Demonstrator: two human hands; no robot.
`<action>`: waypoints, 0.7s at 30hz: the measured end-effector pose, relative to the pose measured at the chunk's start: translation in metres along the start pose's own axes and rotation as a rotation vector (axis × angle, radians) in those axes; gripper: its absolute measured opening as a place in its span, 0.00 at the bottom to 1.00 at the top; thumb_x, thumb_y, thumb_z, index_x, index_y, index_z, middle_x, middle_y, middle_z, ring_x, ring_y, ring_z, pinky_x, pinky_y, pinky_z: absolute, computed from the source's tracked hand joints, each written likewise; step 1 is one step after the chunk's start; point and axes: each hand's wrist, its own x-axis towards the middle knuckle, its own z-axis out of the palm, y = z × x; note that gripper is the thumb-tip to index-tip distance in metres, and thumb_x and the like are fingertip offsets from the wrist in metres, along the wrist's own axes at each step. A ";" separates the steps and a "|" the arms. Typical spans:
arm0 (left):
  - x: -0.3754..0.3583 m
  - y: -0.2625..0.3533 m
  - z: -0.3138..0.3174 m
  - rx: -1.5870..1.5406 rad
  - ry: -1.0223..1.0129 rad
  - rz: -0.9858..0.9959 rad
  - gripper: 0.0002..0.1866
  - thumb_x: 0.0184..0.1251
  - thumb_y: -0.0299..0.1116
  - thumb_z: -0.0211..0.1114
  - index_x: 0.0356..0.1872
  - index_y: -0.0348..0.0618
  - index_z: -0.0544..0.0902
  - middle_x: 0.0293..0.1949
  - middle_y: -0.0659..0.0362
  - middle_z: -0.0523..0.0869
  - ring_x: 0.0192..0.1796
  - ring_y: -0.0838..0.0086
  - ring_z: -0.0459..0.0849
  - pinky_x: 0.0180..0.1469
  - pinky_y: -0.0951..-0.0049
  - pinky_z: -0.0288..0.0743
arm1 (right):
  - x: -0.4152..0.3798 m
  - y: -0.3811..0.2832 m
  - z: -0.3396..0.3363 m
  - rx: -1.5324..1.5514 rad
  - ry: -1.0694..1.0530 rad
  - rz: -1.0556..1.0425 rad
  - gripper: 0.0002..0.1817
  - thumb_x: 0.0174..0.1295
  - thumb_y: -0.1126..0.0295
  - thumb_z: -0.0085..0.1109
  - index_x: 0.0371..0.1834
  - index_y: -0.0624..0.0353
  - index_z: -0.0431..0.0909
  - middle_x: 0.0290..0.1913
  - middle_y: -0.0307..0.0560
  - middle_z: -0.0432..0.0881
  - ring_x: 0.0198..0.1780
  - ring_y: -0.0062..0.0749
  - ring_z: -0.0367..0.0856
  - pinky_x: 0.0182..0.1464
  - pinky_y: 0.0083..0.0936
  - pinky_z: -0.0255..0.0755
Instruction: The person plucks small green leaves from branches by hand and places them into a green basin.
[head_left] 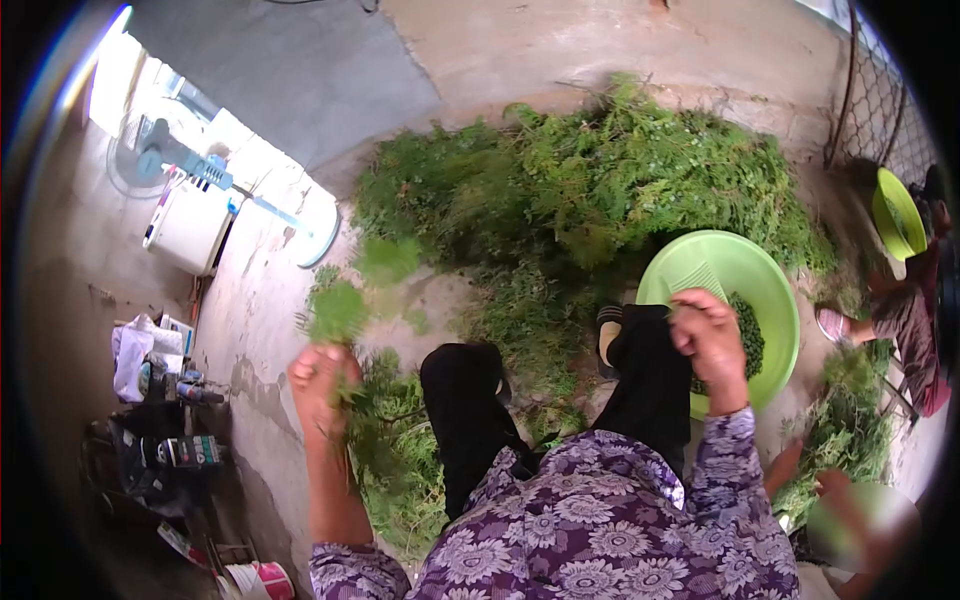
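Grasping blurred leafy sprig (pixel 338 312) in L hand (pixel 325 385), jutting just past knuckles, out L of knees (pixel 455 375). Holding R hand (pixel 712 342) w/ fingers bent over green basin (pixel 784 330); can't tell if gripping anything. See small green bits (pixel 748 345) in basin, under & beside R hand. Farther off, beyond both hands, see big leafy pile (pixel 650 180) on floor nr wall (pixel 560 50).

The person is wearing a purple shirt (pixel 560 535) patterned with pale, many-petalled flowers; the sleeves (pixel 724 465) are matching. Black trousers (pixel 642 385) are covering the legs, a tan-and-dark shoe (pixel 607 338) showing.
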 end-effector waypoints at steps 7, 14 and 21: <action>0.022 0.028 -0.029 -0.493 0.122 0.196 0.11 0.68 0.37 0.48 0.39 0.38 0.71 0.19 0.65 0.70 0.11 0.83 0.58 0.17 0.80 0.53 | 0.023 0.043 -0.142 -0.480 0.524 -0.139 0.09 0.55 0.69 0.56 0.34 0.62 0.80 0.27 0.37 0.78 0.28 0.18 0.72 0.31 0.14 0.64; 0.026 0.039 -0.047 -0.701 -0.013 0.310 0.13 0.72 0.38 0.39 0.39 0.38 0.67 0.17 0.65 0.66 0.12 0.81 0.59 0.20 0.78 0.57 | 0.015 0.047 -0.176 -0.919 0.652 0.077 0.14 0.59 0.64 0.50 0.40 0.63 0.78 0.37 0.49 0.80 0.39 0.34 0.76 0.45 0.23 0.66; 0.027 0.039 -0.049 -0.766 -0.149 0.403 0.17 0.53 0.25 0.59 0.43 0.34 0.66 0.20 0.62 0.70 0.14 0.76 0.67 0.24 0.76 0.62 | 0.017 0.094 -0.217 -0.799 0.755 -0.141 0.14 0.61 0.64 0.47 0.38 0.64 0.77 0.29 0.44 0.78 0.32 0.30 0.75 0.37 0.24 0.68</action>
